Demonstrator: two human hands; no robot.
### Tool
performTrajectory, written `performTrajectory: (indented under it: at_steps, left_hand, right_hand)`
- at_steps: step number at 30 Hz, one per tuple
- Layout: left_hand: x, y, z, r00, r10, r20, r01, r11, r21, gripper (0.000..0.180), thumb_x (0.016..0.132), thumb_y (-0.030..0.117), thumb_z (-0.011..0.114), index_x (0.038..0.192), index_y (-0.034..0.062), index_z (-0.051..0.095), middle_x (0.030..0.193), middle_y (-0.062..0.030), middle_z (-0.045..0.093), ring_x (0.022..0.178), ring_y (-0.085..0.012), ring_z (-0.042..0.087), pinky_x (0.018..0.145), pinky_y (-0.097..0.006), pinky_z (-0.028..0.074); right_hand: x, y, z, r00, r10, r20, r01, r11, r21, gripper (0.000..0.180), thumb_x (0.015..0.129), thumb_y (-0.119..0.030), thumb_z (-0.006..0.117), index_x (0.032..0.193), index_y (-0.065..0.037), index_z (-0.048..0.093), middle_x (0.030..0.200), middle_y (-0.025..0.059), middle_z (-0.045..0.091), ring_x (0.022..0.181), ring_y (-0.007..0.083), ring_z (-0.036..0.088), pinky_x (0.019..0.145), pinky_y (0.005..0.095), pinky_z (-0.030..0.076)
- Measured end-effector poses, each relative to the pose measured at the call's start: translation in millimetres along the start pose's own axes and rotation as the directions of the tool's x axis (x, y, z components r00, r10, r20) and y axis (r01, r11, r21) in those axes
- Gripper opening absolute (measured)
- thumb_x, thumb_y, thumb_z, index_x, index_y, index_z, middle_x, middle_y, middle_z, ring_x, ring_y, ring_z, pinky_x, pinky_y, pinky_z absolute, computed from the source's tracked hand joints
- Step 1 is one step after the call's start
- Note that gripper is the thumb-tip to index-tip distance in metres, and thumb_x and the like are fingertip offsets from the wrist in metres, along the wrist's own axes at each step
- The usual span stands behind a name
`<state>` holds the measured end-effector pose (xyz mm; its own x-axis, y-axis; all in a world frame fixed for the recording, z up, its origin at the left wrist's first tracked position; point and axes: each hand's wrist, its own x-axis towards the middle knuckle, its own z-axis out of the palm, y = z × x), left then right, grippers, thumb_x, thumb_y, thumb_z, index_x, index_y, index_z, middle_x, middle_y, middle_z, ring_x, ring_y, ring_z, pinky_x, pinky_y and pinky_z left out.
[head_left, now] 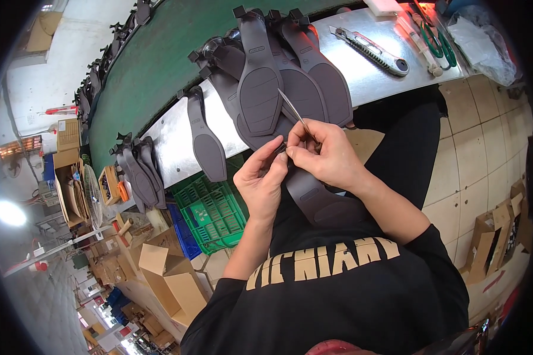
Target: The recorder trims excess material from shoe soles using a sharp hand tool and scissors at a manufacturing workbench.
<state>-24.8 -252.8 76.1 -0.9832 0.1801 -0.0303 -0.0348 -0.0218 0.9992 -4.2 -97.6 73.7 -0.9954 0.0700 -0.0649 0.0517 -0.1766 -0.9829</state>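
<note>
Between my hands is a dark grey-brown shoe sole (323, 201), its broad end lying toward my lap. My left hand (260, 182) pinches the narrow heel end, thumb and fingers closed on it. My right hand (333, 155) grips a slim, pointed metal tool (292, 107), its tip pointing up and away; whether it is tweezers or small scissors I cannot tell. The right thumb and fingertips meet the left fingertips at the heel end, which they partly hide. Just beyond lies a pile of similar soles (260, 97) with square black heel tips.
On the metal table edge (367, 83) lie a utility knife (373, 52) and green-handled scissors (441, 44). A plastic bag (485, 47) sits at far right. One sole (207, 148) and a small stack (139, 171) overhang leftward. Below are a green crate (210, 216) and open carton (180, 290).
</note>
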Motion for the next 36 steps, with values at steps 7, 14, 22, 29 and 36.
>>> performTrajectory:
  at_steps: [7, 14, 22, 29, 36]
  left_hand:
    - [2, 3, -3, 0.999, -0.03, 0.032, 0.027, 0.996, 0.083, 0.031, 0.087, -0.004, 0.066, 0.118, -0.0028, 0.067, 0.091, -0.0002, 0.067, 0.078, -0.0033, 0.058, 0.071, -0.017, 0.046]
    - [-2, -3, -2, 1.0, 0.023, 0.012, -0.024, 0.999, 0.037, 0.029, 0.086, -0.006, 0.065, 0.115, -0.0043, 0.067, 0.092, -0.002, 0.067, 0.079, -0.0048, 0.06, 0.071, -0.018, 0.047]
    - [-6, -3, 0, 0.999, 0.044, -0.012, -0.043, 0.999, 0.028, 0.029, 0.086, -0.006, 0.065, 0.115, -0.005, 0.067, 0.091, -0.0021, 0.067, 0.078, -0.0049, 0.06, 0.071, -0.018, 0.048]
    - [-5, -1, 1, 0.999, 0.035, -0.021, -0.034, 0.998, 0.051, 0.03, 0.086, -0.006, 0.065, 0.116, -0.0044, 0.067, 0.092, -0.0021, 0.068, 0.079, -0.0049, 0.06, 0.072, -0.018, 0.048]
    - [-3, 1, 2, 0.996, 0.087, -0.007, -0.086, 0.995, 0.057, 0.032, 0.086, -0.008, 0.064, 0.117, -0.0057, 0.065, 0.105, -0.0118, 0.071, 0.091, -0.011, 0.065, 0.083, -0.022, 0.051]
  right_hand:
    - [1, 6, -3, 0.999, 0.032, 0.019, -0.033, 0.997, 0.072, 0.009, 0.083, -0.005, 0.068, 0.087, -0.002, 0.061, 0.076, -0.0067, 0.054, 0.062, -0.0005, 0.042, 0.055, 0.0176, 0.035]
    - [-1, -1, 3, 1.0, -0.003, 0.028, 0.004, 1.0, -0.025, 0.007, 0.083, -0.003, 0.064, 0.085, -0.002, 0.058, 0.074, -0.0057, 0.052, 0.063, -0.0001, 0.043, 0.056, 0.0173, 0.036]
    - [-3, 5, 5, 0.998, 0.059, 0.022, -0.061, 0.993, 0.102, 0.006, 0.085, -0.004, 0.063, 0.085, -0.002, 0.057, 0.075, -0.0059, 0.053, 0.065, 0.0001, 0.044, 0.056, 0.0178, 0.037]
    - [-2, 10, -1, 0.995, 0.086, 0.058, -0.096, 0.977, 0.19, 0.009, 0.085, -0.006, 0.068, 0.089, -0.003, 0.06, 0.077, -0.0066, 0.054, 0.067, -0.0003, 0.045, 0.061, 0.0169, 0.038]
    - [-2, 11, 3, 0.996, 0.091, 0.016, -0.092, 0.966, 0.243, 0.013, 0.084, -0.01, 0.072, 0.088, 0.0, 0.064, 0.073, -0.006, 0.056, 0.065, 0.0004, 0.046, 0.058, 0.0177, 0.039]
